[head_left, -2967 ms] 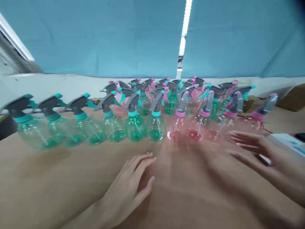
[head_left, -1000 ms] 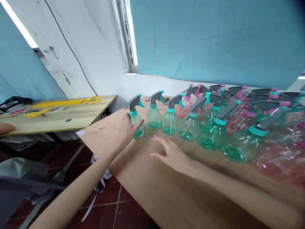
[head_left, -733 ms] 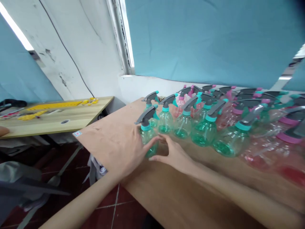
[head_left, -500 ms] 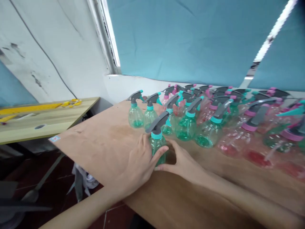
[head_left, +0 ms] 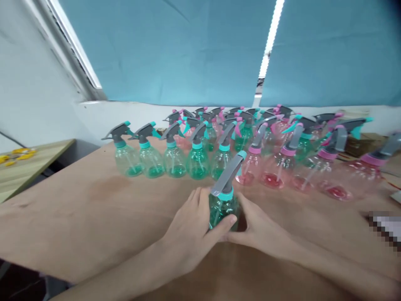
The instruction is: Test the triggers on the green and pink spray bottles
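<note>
Between my hands is a green spray bottle (head_left: 226, 195) with a turquoise collar and a grey trigger head, tilted slightly. My left hand (head_left: 191, 228) wraps round its left side, the thumb across the front. From the right, my right hand (head_left: 261, 225) grips the same bottle low down, its fingertips hidden behind the body. Just beyond stands a front row of green spray bottles (head_left: 198, 163), and to their right several pink spray bottles (head_left: 274, 169).
More pink and green bottles crowd behind, against the white wall ledge and blue curtain (head_left: 188, 58). A brown cardboard box (head_left: 365, 146) sits at the back right. On the left, a second table (head_left: 40, 161) carries yellow pieces (head_left: 20, 154). The brown tabletop (head_left: 94, 221) ends at lower left.
The view has turned to the right, and both hands have moved with the green spray bottle rightward along the row. The grip looks much the same, and the bottle's trigger head now points more to the right.
</note>
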Demonstrator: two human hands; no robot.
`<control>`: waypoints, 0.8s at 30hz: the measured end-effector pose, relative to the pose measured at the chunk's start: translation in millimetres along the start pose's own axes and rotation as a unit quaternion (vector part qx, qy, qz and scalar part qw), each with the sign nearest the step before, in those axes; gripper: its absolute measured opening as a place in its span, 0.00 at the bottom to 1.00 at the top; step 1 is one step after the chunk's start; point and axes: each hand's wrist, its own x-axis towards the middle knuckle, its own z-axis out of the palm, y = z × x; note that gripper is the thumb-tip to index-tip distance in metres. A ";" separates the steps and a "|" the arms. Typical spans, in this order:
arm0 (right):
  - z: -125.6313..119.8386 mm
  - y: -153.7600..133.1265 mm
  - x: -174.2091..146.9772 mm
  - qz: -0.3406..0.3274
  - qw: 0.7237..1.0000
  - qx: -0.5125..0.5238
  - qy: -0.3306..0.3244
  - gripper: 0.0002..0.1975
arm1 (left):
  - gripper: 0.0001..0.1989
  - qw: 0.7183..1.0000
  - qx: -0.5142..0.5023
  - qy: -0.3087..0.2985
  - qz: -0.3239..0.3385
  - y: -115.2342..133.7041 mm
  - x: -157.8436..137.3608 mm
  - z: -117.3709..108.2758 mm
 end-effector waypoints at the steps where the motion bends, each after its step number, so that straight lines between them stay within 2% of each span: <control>1: -4.8 1.4 -3.7 0.004 1.000 -0.005 -0.001 0.39 | 0.19 1.000 -0.003 -0.020 -0.005 4.5 3.8 -2.5; 5: -21.3 5.6 -12.0 0.001 1.000 -0.006 -0.026 0.40 | 0.32 0.997 -0.041 -0.066 -0.017 19.2 26.2 -8.1; 8: -30.7 8.3 -14.5 -0.005 0.999 -0.022 -0.047 0.37 | 0.38 0.989 -0.117 -0.087 0.013 27.8 46.3 -4.1; 10: -35.1 10.1 -15.5 -0.013 0.998 -0.038 -0.049 0.37 | 0.35 0.978 -0.175 -0.102 0.050 32.7 58.3 1.7; 14: -39.7 11.5 -16.4 -0.043 0.997 -0.054 -0.036 0.39 | 0.22 0.960 -0.240 -0.091 0.109 38.8 74.4 17.1; 18: -42.7 11.7 -16.6 -0.062 0.997 -0.035 -0.019 0.43 | 0.13 0.948 -0.292 -0.076 0.105 39.4 80.3 29.7; 21: -47.7 18.9 -21.0 -0.060 0.996 -0.056 -0.021 0.46 | 0.10 0.957 -0.272 -0.053 0.084 41.3 79.9 32.1; 24: -55.9 36.8 -30.8 -0.031 0.991 -0.127 -0.024 0.47 | 0.09 0.969 -0.223 -0.015 0.108 45.0 79.4 28.5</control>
